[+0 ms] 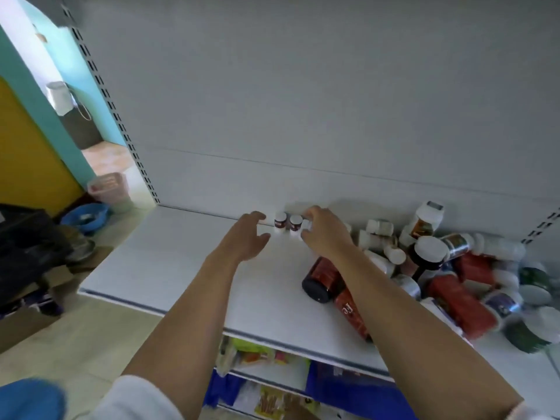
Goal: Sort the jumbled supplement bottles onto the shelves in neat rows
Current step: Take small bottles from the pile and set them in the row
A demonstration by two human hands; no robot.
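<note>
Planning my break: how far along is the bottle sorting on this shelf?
Barely started. Done: two small bottles stand upright side by side at the back of the shelf. In hand: the right hand holds a third small bottle beside them; the left hand is open, empty. Left: the jumbled pile on the right, many bottles lying down.

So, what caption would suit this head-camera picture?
Right hand holds a small bottle beside two standing bottles; the jumbled pile lies nearby.

2 small bottles (280,222) are standing side by side at the back of the shelf (169,256). The right hand (325,231) is holding a 3rd bottle (306,226) just right of them; the bottle pile (454,268) is lying farther right.
</note>
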